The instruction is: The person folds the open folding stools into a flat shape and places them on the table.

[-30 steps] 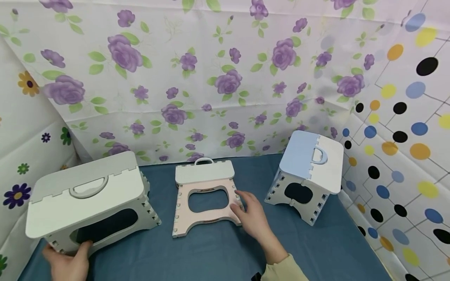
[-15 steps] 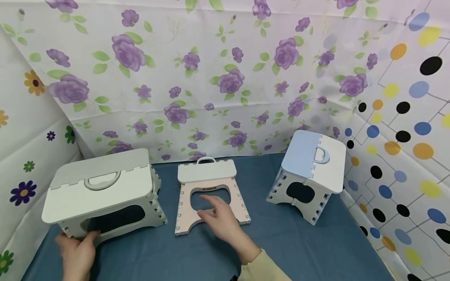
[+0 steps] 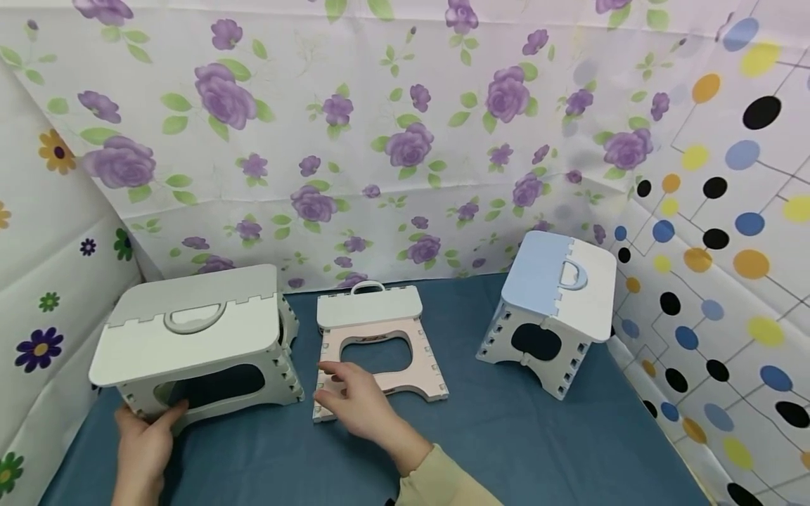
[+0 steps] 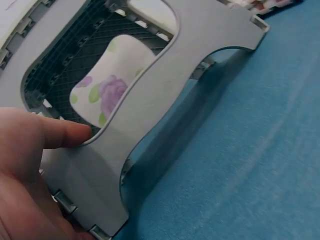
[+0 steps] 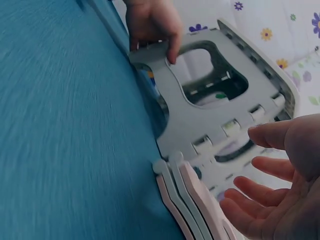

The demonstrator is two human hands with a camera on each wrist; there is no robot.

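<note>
The grey-and-white folding stool [image 3: 190, 323] stands unfolded at the left. My left hand [image 3: 144, 450] grips its lower front corner, with the thumb hooked through the side opening in the left wrist view, where the hand [image 4: 30, 175] holds the grey side panel [image 4: 150, 90]. A folded pink stool [image 3: 380, 379] with a pale top flap lies flat in the middle. Over its left edge hovers my right hand [image 3: 357, 400], fingers apart, holding nothing. In the right wrist view the hand's spread fingers [image 5: 270, 195] are beside the folded pink layers [image 5: 192, 200].
A blue-and-white unfolded stool [image 3: 560, 281] stands at the right on the blue cloth [image 3: 506, 450]. Behind is a purple-flowered sheet [image 3: 380, 140]; a dotted sheet [image 3: 715, 281] hangs at the right and a flowered one [image 3: 38, 281] at the left.
The left stool has slid right and somewhat away, nearer the pink one, with my left hand still on it. My right hand has moved left from the pink stool's right edge to its left edge.
</note>
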